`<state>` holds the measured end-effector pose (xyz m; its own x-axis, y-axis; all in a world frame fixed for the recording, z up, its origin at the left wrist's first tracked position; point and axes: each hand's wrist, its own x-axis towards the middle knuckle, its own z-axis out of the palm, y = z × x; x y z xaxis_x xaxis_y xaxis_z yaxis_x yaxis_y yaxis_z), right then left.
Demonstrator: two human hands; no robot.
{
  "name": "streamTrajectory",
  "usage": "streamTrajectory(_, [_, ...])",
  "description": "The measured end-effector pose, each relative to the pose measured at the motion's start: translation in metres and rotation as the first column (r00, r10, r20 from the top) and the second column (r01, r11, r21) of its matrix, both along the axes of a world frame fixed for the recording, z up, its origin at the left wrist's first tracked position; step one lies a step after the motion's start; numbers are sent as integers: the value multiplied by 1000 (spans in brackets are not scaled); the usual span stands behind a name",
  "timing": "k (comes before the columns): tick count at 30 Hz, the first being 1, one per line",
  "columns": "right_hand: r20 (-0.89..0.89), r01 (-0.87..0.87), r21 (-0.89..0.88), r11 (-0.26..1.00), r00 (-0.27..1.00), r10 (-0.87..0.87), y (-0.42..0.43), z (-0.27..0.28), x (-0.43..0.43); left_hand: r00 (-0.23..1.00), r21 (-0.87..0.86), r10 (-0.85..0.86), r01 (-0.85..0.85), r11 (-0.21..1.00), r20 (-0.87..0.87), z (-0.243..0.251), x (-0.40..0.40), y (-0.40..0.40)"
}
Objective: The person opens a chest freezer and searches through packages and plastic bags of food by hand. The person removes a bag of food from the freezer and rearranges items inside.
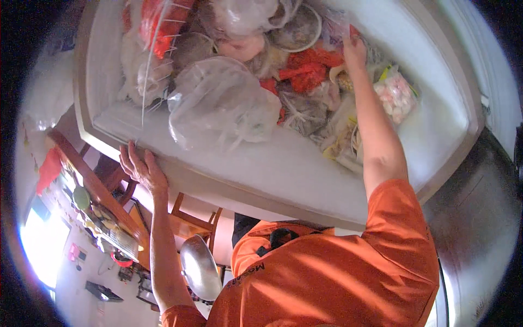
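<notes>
Before me is a chest freezer [286, 171] with frosted white walls, full of bagged food. My left hand [143, 167] rests on its near rim at the left, fingers apart, holding nothing. Deep inside at the right, my right hand [354, 51] has its fingers closed on the red edge of a plastic package [337, 26]; the grip is partly hidden. Just left of that hand lie red plastic bags [308, 67]. A clear bag of pale pink and white pieces [394, 96] sits right of my forearm. A large translucent plastic bag [220, 98] lies near the middle.
A white wire rack [144, 90] stands at the freezer's left, with a red bag [163, 24] behind it. Round clear-walled containers [298, 30] lie at the back. Outside are a metal bowl [200, 267], a wooden chair [194, 222] and a cluttered wooden table [102, 196].
</notes>
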<state>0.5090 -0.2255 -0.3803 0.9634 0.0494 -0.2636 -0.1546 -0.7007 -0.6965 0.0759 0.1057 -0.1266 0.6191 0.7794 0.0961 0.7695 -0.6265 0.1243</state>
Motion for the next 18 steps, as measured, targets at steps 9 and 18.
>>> streamTrajectory(9, [378,-288,246,925,908,182,109,98,-98,999,-42,52,-52,998,6,5,1,-1])
streamTrajectory(18, [594,-465,-106,879,679,431,215,169,-46,998,-46,68,-67,997,6,6,9,-2])
